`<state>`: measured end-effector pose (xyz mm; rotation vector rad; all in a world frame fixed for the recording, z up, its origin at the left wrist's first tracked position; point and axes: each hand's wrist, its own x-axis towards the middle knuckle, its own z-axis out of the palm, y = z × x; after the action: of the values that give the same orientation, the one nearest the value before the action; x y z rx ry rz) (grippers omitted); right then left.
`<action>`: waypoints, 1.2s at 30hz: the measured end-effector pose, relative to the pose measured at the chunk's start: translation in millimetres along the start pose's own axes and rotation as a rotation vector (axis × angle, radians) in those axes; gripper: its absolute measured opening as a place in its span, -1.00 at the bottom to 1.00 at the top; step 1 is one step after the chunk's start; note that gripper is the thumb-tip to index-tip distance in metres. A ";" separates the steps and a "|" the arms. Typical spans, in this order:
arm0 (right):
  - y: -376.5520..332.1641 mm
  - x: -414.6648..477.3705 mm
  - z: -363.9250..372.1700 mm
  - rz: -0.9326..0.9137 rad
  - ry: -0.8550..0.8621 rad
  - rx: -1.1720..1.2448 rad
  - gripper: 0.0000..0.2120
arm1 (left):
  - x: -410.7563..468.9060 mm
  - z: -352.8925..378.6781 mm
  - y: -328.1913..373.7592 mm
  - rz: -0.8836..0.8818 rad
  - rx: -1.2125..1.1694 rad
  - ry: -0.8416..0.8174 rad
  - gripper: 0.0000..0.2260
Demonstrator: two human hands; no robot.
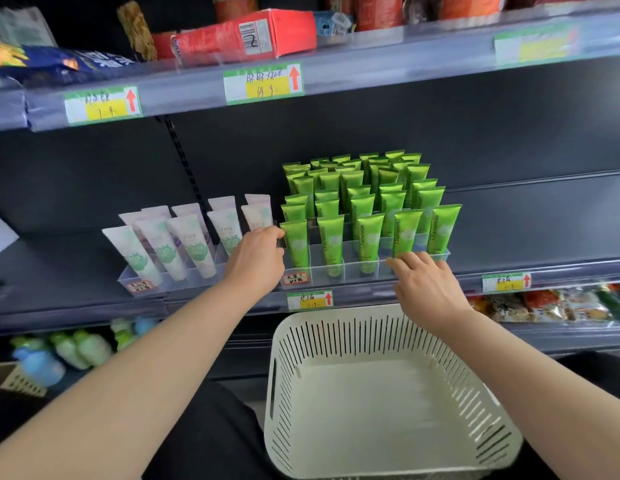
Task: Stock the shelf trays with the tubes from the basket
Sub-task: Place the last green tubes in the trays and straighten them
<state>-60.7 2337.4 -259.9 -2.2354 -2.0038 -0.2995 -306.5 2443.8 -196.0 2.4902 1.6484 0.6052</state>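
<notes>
A clear divided tray [350, 268] on the middle shelf holds several rows of upright green tubes [365, 199]. To its left a second clear tray [183, 284] holds several white tubes [194, 242]. My left hand [258, 254] reaches between the two trays, its fingers curled against the green tray's left front corner. My right hand [422, 282] rests with fingers spread on that tray's front right edge. The cream slotted basket [474, 403] sits below on my lap with nothing inside.
The upper shelf carries a red box [246, 34], snack bags and price labels [263, 81]. The shelf to the right of the green tray is bare. Below are small bottles [69, 348] at left and packaged snacks [544, 303] at right.
</notes>
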 end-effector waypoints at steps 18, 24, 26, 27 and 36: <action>-0.8 9.7 21.6 0.016 -0.029 0.035 -0.50 | -2.8 45.2 0.3 -0.223 0.131 -0.292 -0.93; 0.0 7.6 27.0 0.019 -0.011 0.023 -0.48 | -2.1 52.0 1.9 -0.205 0.158 -0.247 -0.91; 0.9 7.5 27.5 0.015 -0.009 0.014 -0.48 | -4.3 54.8 3.9 -0.162 0.207 -0.249 -0.93; 1.5 7.3 27.9 0.012 -0.006 0.010 -0.48 | -5.9 56.6 5.2 -0.134 0.234 -0.256 -0.90; 2.5 3.4 31.3 0.009 0.008 0.010 -0.45 | -13.5 71.9 8.8 -0.110 0.249 -0.247 -0.54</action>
<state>-55.9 2347.3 -289.6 -2.2326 -1.9867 -0.2971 -276.5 2437.9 -263.1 2.4885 1.8420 0.0785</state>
